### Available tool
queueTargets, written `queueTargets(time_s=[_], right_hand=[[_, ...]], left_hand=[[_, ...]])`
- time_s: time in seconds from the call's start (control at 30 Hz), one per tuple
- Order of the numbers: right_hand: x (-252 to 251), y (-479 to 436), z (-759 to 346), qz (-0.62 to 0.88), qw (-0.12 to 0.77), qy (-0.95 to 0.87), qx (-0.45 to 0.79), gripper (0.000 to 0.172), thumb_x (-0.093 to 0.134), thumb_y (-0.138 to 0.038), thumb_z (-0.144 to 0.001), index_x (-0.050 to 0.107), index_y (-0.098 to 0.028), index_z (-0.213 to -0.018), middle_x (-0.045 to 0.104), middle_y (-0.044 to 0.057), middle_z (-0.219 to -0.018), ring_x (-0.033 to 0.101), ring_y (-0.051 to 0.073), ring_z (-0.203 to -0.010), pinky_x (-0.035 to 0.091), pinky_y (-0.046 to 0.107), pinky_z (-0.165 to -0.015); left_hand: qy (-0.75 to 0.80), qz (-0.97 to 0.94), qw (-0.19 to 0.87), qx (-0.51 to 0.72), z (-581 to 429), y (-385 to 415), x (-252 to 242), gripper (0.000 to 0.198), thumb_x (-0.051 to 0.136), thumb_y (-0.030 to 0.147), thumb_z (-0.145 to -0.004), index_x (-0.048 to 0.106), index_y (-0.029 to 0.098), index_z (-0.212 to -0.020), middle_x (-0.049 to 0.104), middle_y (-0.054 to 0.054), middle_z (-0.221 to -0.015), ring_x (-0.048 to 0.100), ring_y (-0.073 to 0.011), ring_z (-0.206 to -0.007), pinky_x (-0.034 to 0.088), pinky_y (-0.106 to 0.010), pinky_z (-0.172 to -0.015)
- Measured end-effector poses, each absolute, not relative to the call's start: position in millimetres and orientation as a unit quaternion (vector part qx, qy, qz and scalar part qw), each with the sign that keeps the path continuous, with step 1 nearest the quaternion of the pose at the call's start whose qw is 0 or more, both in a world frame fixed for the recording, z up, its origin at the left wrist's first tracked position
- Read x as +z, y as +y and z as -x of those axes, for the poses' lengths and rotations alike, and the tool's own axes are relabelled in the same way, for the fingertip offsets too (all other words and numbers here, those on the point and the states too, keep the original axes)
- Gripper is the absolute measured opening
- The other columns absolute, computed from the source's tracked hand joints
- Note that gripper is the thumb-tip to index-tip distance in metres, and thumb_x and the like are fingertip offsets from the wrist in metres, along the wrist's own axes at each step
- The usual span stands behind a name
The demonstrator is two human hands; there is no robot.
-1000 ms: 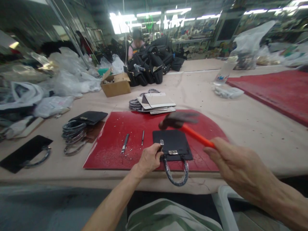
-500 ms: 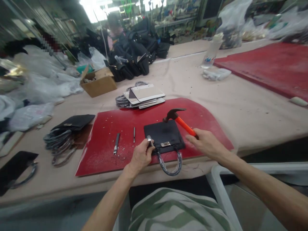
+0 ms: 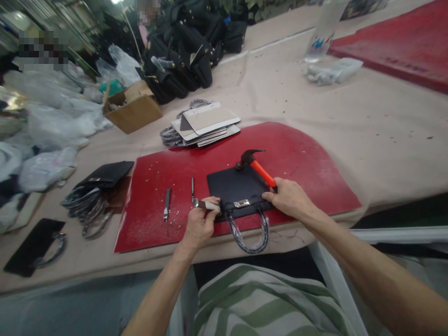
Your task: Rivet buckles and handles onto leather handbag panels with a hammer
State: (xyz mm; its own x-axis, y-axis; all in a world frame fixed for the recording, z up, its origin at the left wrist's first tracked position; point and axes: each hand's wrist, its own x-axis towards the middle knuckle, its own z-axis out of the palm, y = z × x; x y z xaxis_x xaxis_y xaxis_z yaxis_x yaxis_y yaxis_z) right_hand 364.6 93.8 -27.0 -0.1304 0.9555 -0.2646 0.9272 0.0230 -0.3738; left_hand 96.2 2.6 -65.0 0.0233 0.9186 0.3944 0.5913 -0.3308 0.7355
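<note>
My right hand (image 3: 289,198) is closed round the orange handle of a claw hammer (image 3: 261,170), whose dark head is over the black bag panel (image 3: 233,184). Its fingertips rest at the panel's right edge. In my left hand (image 3: 200,227) is a short metal punch (image 3: 206,204), tipped sideways by the panel's left corner; its working end is hidden by my fingers. The panel lies flat, a silver clasp (image 3: 241,203) on it and a plastic-wrapped handle (image 3: 250,249) looping toward me. A flat metal tool (image 3: 167,205) and a thin rod-like tool (image 3: 192,189) lie to the left.
Underneath is a red board (image 3: 150,177) with small bits scattered on it. Behind stand stacked pale panels (image 3: 210,123), a cardboard box (image 3: 135,112) and several black bags (image 3: 189,51). More panels with wrapped handles (image 3: 105,177) lie left. A bottle (image 3: 320,42) stands far right.
The punch has tipped over to the left in my left hand. My right hand has come down to the panel's edge with the hammer. The view has tilted downward.
</note>
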Motion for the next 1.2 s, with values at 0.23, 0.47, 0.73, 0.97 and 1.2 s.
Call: queueTargets(time_s=[0.23, 0.47, 0.73, 0.97, 1.2], right_hand=[[-28.5, 92.2, -363.5, 0.661, 0.021, -0.714, 0.23, 0.021, 0.064, -0.04, -0.086, 0.06, -0.019, -0.089, 0.067, 0.009, -0.083, 0.063, 0.025, -0.077, 0.032, 0.031, -0.06], [-28.4, 95.1, -368.0, 0.65, 0.046, -0.71, 0.268, 0.017, 0.068, -0.033, -0.082, 0.057, -0.02, -0.081, 0.063, 0.004, -0.074, 0.058, 0.021, -0.071, 0.03, 0.029, -0.06], [-19.3, 100.8, -373.8, 0.627, 0.071, -0.702, 0.331, 0.01, 0.065, -0.015, -0.076, 0.056, -0.02, -0.075, 0.062, 0.0, -0.068, 0.055, 0.015, -0.063, 0.032, 0.027, -0.057], [-18.9, 102.3, -374.8, 0.624, 0.088, -0.683, 0.37, 0.014, 0.064, -0.011, -0.074, 0.053, -0.02, -0.071, 0.059, -0.001, -0.064, 0.051, 0.014, -0.059, 0.03, 0.026, -0.055], [-24.2, 101.8, -377.1, 0.624, 0.085, -0.684, 0.368, 0.013, 0.063, -0.013, -0.075, 0.052, -0.02, -0.073, 0.059, 0.0, -0.066, 0.05, 0.014, -0.059, 0.028, 0.027, -0.055]], left_hand=[[0.541, -0.67, 0.195, 0.469, -97.2, 3.8, -64.8, 0.011, 0.057, 0.022, -0.094, 0.065, 0.018, -0.1, 0.074, -0.01, -0.104, 0.073, -0.0215, -0.099, 0.06, -0.038, -0.091], [0.573, -0.57, 0.274, 0.521, -116.3, 10.9, -53.7, 0.016, 0.062, 0.026, -0.093, 0.069, 0.015, -0.102, 0.074, -0.01, -0.108, 0.073, -0.0219, -0.101, 0.059, -0.036, -0.094], [0.538, -0.567, 0.351, 0.515, -184.7, 36.0, -45.7, 0.014, 0.065, 0.022, -0.088, 0.072, 0.017, -0.099, 0.076, -0.009, -0.107, 0.073, -0.022, -0.101, 0.059, -0.035, -0.093], [0.556, -0.546, 0.388, 0.491, -192.6, 40.4, -58.1, 0.017, 0.066, 0.022, -0.087, 0.072, 0.016, -0.102, 0.075, -0.01, -0.11, 0.073, -0.0216, -0.099, 0.06, -0.034, -0.09], [0.55, -0.582, 0.368, 0.472, -196.3, 45.0, -60.2, 0.016, 0.064, 0.018, -0.088, 0.07, 0.017, -0.103, 0.075, -0.009, -0.109, 0.072, -0.0213, -0.101, 0.06, -0.034, -0.09]])
